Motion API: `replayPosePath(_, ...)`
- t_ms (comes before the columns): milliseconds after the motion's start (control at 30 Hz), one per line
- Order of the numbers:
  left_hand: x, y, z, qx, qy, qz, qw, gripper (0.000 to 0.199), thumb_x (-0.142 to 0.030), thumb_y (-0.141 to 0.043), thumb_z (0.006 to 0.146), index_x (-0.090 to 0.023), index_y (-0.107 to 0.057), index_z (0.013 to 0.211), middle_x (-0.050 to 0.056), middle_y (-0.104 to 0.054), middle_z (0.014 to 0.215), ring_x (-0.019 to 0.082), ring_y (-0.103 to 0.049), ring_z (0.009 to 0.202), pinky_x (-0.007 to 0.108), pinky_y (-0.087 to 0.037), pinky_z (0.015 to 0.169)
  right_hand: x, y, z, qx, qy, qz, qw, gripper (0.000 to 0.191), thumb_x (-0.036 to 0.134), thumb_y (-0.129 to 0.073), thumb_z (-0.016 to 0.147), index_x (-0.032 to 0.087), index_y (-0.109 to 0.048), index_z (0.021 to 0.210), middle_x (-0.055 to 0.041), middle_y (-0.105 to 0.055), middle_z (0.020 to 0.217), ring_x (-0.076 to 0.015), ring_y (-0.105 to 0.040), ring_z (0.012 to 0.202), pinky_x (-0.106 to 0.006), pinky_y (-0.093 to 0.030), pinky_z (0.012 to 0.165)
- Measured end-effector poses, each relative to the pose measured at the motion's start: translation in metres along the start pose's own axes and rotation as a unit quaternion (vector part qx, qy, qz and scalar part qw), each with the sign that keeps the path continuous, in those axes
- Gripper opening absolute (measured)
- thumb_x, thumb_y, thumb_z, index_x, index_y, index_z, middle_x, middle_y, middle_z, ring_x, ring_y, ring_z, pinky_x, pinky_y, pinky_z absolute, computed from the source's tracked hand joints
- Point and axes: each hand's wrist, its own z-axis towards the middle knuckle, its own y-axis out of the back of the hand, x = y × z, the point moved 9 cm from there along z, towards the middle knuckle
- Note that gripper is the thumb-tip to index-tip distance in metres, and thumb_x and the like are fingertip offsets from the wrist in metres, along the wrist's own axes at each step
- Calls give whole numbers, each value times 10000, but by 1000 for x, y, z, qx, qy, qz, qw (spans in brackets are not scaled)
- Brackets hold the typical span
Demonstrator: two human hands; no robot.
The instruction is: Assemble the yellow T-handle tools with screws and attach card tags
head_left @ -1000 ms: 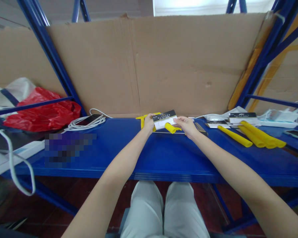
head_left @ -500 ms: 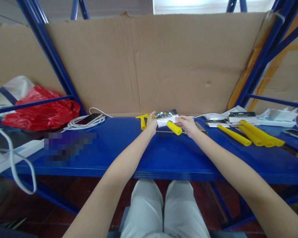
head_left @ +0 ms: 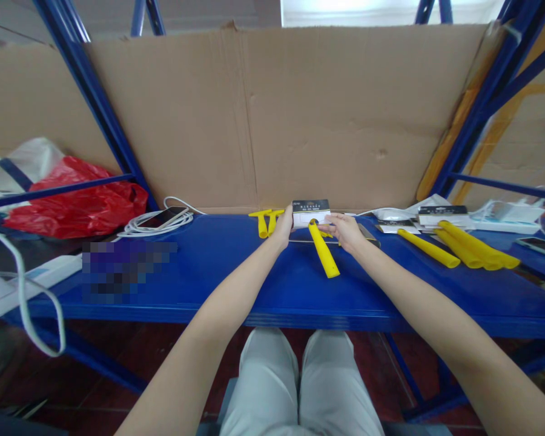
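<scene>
Above the blue table, a black-and-white printed card (head_left: 302, 215) is held up facing me. My left hand (head_left: 283, 227) is closed on the card's left edge. On the opposite edge, my right hand (head_left: 345, 231) pinches the card, its fingers close to a yellow tapered handle (head_left: 326, 251). This handle sticks out of the card's lower part and slopes down towards me. Just left of my left hand lie yellow T-shaped tools (head_left: 262, 224), partly hidden by it. Behind the right hand is a flat, dark-edged object (head_left: 369, 235), mostly covered.
Several yellow handles (head_left: 475, 248) with cards (head_left: 442, 213) lie at the right. A white power strip (head_left: 504, 225) and a phone (head_left: 541, 246) are farther right. At left are a red plastic bag (head_left: 77, 197), a coiled white cable (head_left: 157, 223) and another power strip (head_left: 40, 281). Cardboard (head_left: 322, 121) stands behind.
The card has turned from tilted to nearly level. The yellow handle in it has swung down and now shows at greater length. My left hand has shifted slightly right.
</scene>
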Motion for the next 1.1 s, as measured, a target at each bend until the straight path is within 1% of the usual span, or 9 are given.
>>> replayPosePath(167, 4, 1, 1, 7, 15, 3, 1000, 503, -596, -398, 871, -196, -687, 965, 92, -733, 963, 244, -648, 1008, 385, -457, 901, 2, 0, -4, -7, 3, 0, 1000, 194, 12, -489, 848, 144, -532, 713, -11, -659, 605, -110, -657, 492, -213, -556, 576)
replayPosePath(233, 5, -1, 1, 20, 10, 8, 1000, 500, -606, -444, 848, -184, -695, 942, 103, -729, 973, 250, -647, 1007, 395, -456, 909, 2, 0, -7, -8, 1, -7, 1000, 176, 31, -482, 853, 155, -519, 734, -11, -655, 597, -124, -657, 491, -231, -556, 556)
replayPosePath(300, 2, -6, 0, 45, -15, 18, 999, 432, -556, -572, 794, -156, -706, 888, 117, -727, 964, 252, -653, 987, 389, -460, 913, 3, 0, -9, -8, -2, -18, 1000, 161, 51, -479, 856, 164, -507, 745, -7, -648, 588, -134, -649, 477, -239, -547, 517)
replayPosePath(400, -3, -12, -4, 72, -59, 31, 995, 266, -374, -719, 709, -135, -715, 825, 111, -732, 936, 239, -661, 953, 362, -466, 912, 2, 1, -10, -14, -5, -34, 999, 156, 58, -483, 850, 167, -498, 740, 9, -629, 573, -124, -622, 438, -223, -520, 462)
replayPosePath(600, -3, -18, -9, 86, -85, 49, 991, 146, -238, -690, 716, -139, -720, 820, 80, -739, 912, 224, -664, 934, 342, -474, 895, 2, 3, -9, -15, 3, -31, 999, 143, 62, -486, 838, 169, -499, 745, 10, -620, 562, -111, -609, 438, -227, -539, 486)
replayPosePath(700, -7, -20, -9, 82, -103, 60, 990, 162, -189, -687, 683, -150, -711, 839, 70, -731, 963, 226, -654, 970, 339, -457, 922, 2, 5, -8, -27, 6, -28, 999, 146, 68, -482, 842, 170, -492, 738, 6, -612, 548, -108, -605, 435, -222, -542, 484)
replayPosePath(833, -15, -14, -9, 49, -123, 65, 989, 251, -136, -651, 674, -166, -685, 921, 62, -710, 1035, 222, -631, 1028, 333, -443, 945, 3, 9, -7, -52, 12, -17, 998, 148, 67, -467, 845, 178, -478, 748, 16, -593, 534, -110, -607, 436, -206, -531, 454)
replayPosePath(967, -6, -6, -9, 14, -53, 95, 994, 250, -205, -650, 728, -188, -658, 977, 86, -672, 1136, 240, -582, 1124, 360, -451, 942, 3, 14, -6, -73, 19, 10, 997, 134, 74, -462, 846, 188, -467, 776, 31, -578, 540, -112, -626, 465, -207, -548, 476)
replayPosePath(1100, 11, -5, -11, 18, 32, 81, 996, 304, -381, -652, 777, -188, -619, 1009, 136, -599, 1253, 293, -545, 1182, 405, -492, 897, 4, 16, -5, -80, 27, 24, 996, 140, 75, -444, 859, 191, -445, 781, 33, -584, 562, -99, -619, 454, -196, -543, 468)
